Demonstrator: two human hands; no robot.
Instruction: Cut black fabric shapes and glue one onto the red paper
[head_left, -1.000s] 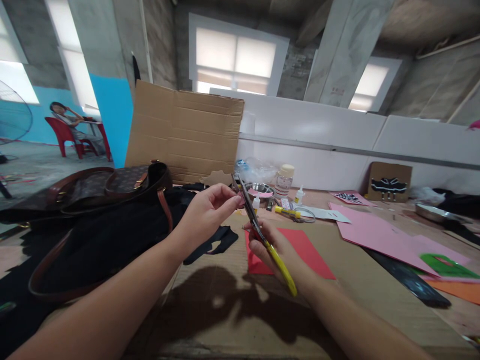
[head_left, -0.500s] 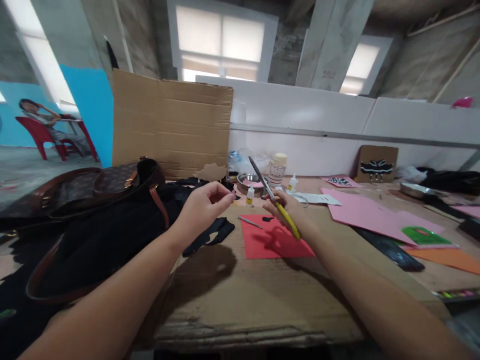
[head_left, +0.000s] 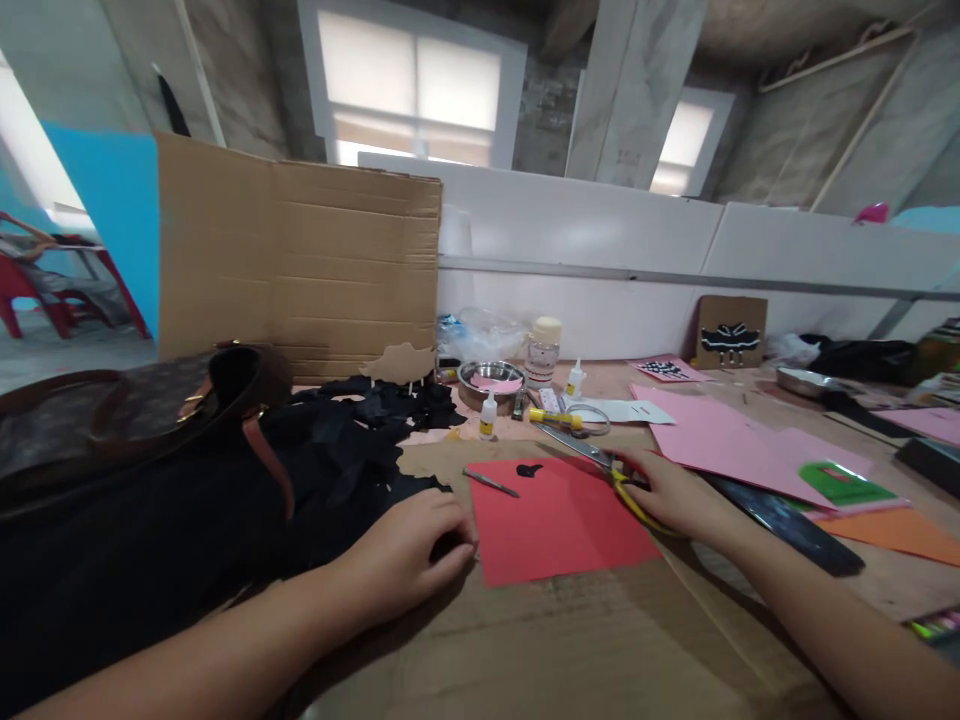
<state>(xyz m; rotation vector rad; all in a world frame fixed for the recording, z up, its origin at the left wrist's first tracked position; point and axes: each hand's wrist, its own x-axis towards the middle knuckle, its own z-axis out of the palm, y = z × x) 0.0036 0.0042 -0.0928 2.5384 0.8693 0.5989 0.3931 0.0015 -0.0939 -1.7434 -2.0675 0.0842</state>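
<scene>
Scissors now lower, by red paper on cardboard, right hand round them, left hand half-open, white panels behind

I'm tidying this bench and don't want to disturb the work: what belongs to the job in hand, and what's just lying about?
Probably the job:
- yellow-handled scissors, in the right hand
- red sheet
- black cutout on that sheet
- slim tool beside the cutout

Apparently lying about:
- handbag
- lidded jar
- pink sheets
</scene>
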